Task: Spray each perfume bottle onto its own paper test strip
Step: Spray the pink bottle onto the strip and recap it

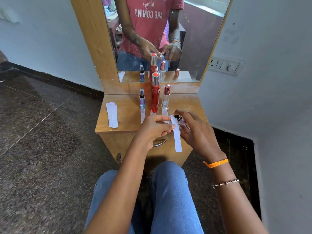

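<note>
Jeans point(170, 191), wooden dresser point(123, 115), mirror point(194, 39)

Both bare forearms enter from the bottom edge and converge toward 12 o'clock, above the knees in blue jeans. The left hand point(154, 127) sits at centre, knuckles up and fingers curled, its thumb and forefinger pinching the narrow white paper test strip point(176, 134), which hangs down toward 6 o'clock from that grip. The right hand point(194, 127) lies at 3 o'clock of the left, nearly touching it, fingers wrapped round a small clear glass perfume bottle with a black spray top point(181, 122), mostly hidden in the grip. The right wrist wears an orange thread band point(216, 163) and, lower on the forearm, a beaded bracelet point(226, 183).
</note>
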The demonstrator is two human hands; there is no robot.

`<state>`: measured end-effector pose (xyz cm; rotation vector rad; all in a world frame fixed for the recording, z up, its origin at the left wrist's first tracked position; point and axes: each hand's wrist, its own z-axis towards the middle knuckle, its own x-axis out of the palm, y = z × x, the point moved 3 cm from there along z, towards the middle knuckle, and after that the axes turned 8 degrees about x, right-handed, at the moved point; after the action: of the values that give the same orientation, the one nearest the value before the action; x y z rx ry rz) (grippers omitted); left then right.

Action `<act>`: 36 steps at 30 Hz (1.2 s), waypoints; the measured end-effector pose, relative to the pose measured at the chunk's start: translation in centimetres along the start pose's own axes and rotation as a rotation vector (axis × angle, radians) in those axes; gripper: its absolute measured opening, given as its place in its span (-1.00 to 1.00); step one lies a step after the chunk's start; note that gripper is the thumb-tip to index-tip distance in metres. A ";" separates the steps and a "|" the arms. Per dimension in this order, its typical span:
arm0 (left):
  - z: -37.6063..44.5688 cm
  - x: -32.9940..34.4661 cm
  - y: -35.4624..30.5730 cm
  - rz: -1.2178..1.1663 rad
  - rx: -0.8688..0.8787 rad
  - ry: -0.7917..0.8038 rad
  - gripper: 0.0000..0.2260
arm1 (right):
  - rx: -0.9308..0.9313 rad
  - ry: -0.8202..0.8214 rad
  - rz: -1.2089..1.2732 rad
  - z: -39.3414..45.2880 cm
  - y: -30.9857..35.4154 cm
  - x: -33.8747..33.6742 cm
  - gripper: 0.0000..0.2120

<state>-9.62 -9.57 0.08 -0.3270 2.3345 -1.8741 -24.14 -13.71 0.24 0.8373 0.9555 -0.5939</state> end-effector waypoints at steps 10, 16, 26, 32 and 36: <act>0.1 0.1 -0.1 0.017 -0.007 0.047 -0.74 | 0.015 -0.010 0.018 -0.1 -0.5 0.2 -0.42; 0.0 0.3 0.0 0.015 -0.015 0.055 -0.78 | 0.066 -0.029 0.068 -0.1 -0.7 -0.1 -0.39; 2.0 0.9 0.6 0.199 0.090 -0.058 -0.73 | 0.165 -0.081 0.200 -1.0 -1.8 -0.4 -0.42; 4.3 2.2 0.8 0.476 0.214 -0.245 -0.79 | 0.216 -0.078 0.279 -1.9 -2.2 0.2 -0.38; 4.8 2.9 0.9 0.609 0.277 -0.317 -0.82 | 0.232 -0.071 0.330 -2.3 -2.3 0.8 -0.38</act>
<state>-11.39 -14.69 -1.79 0.1074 1.6834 -1.6538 -26.53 -13.17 -2.00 1.1466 0.6710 -0.4490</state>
